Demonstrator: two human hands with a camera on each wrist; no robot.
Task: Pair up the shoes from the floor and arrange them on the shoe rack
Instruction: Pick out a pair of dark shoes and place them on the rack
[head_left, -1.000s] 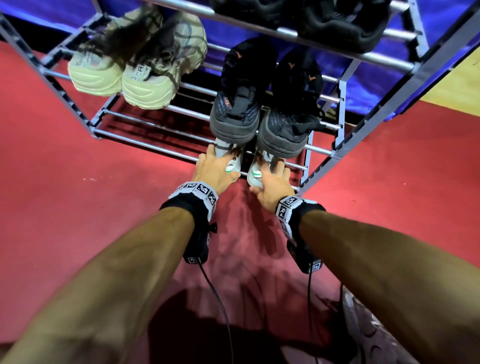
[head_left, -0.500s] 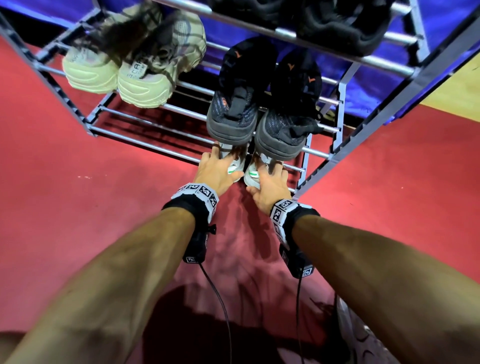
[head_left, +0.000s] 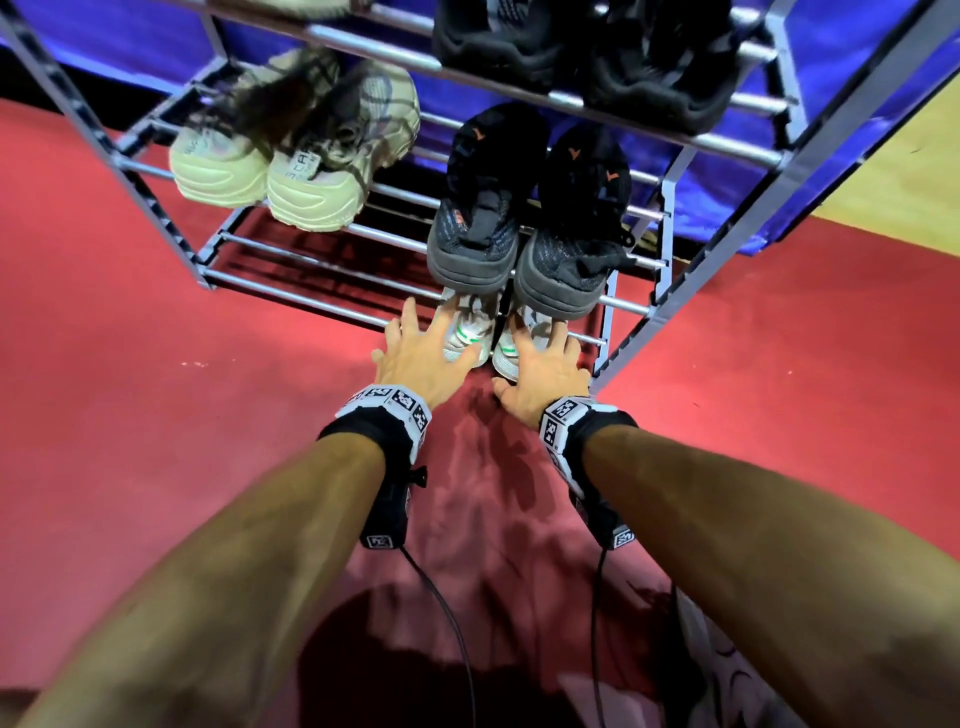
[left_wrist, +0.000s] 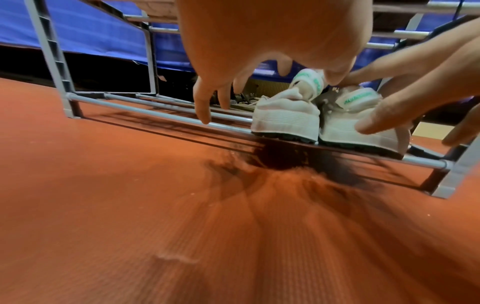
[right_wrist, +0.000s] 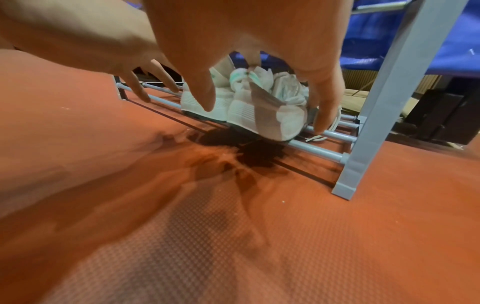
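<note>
The white shoes (left_wrist: 322, 123) sit as a pair on the lowest tier of the shoe rack (head_left: 291, 296), at its right end, heels facing out toward the person and just overhanging the front bar. Their long axes run straight back into the rack, side by side and touching. The left hand (head_left: 421, 353) lies over the left shoe's heel and the right hand (head_left: 545, 371) over the right one's. In both wrist views the fingers (left_wrist: 202, 107) are spread and nearly straight, curled round nothing — the right hand's tips lie at the heel and side of its shoe, the left hand's hang just above the bar beside its shoe, and whether they touch it I cannot tell.

So the shoes lie directly ahead of the fingers, each hand nearest its own shoe; any last nudge would go along that axis, deeper into the rack, and both hands look about equally placed for it.

On the tier above, directly over the white pair, stands a dark grey pair (head_left: 524, 239), with a cream pair (head_left: 291, 156) to its left. A black pair (head_left: 582, 47) sits higher still. All this stands on a red floor (head_left: 130, 415).
</note>
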